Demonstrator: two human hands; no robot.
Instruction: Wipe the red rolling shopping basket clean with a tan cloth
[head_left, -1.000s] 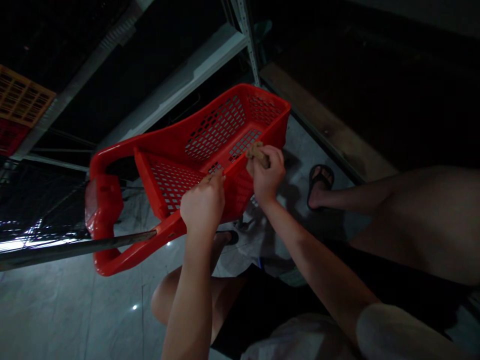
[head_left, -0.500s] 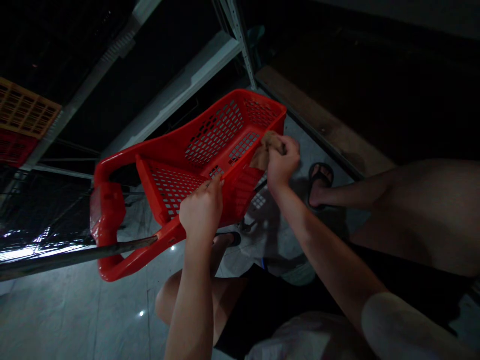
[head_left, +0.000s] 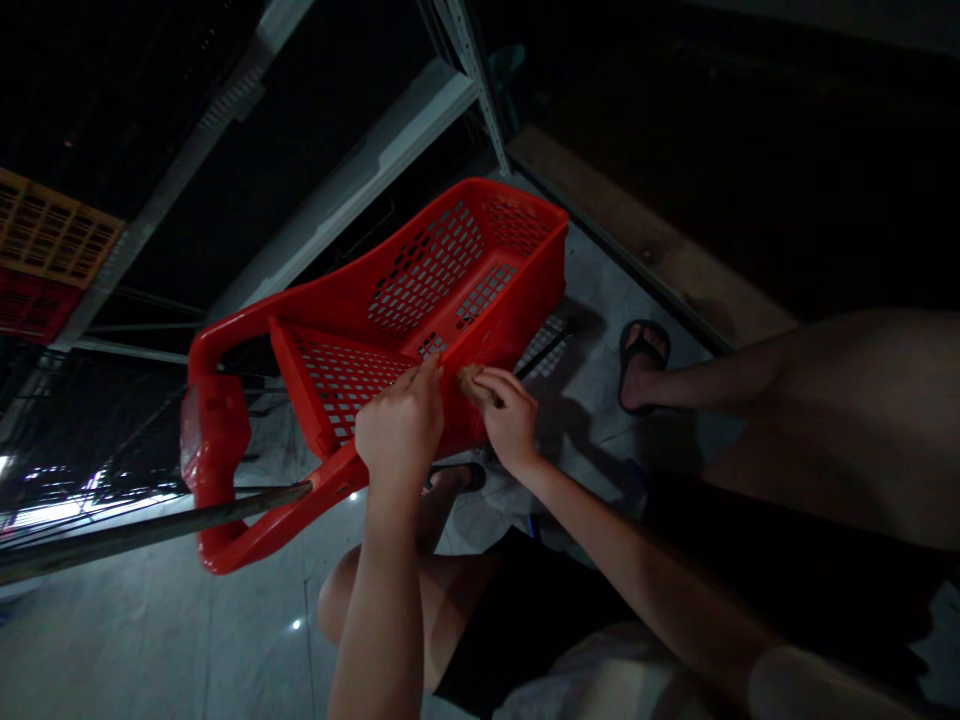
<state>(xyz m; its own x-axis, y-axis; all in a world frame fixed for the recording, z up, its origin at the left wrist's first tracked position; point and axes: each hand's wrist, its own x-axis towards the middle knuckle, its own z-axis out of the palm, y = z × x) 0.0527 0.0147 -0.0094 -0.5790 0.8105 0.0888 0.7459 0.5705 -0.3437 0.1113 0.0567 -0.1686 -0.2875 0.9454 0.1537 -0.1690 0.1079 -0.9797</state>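
Observation:
A red plastic shopping cart with perforated basket walls stands in front of me, its handle towards the left. My left hand is closed over the cart's near rim, around the middle of that side. Just to its right, my right hand presses a crumpled brown cloth against the outer face of the near side wall. Much of the cloth is hidden by my fingers. Through the holes the basket's bottom shows, with nothing lying in it.
A metal rack stands behind the cart. Stacked yellow crates and red crates are at the far left. A pole crosses the cart's handle area. My sandalled foot rests on the tiled floor.
My right hand has slid the cloth from the far end of the near side wall leftwards and down, close to my left hand. My left hand stays on the rim.

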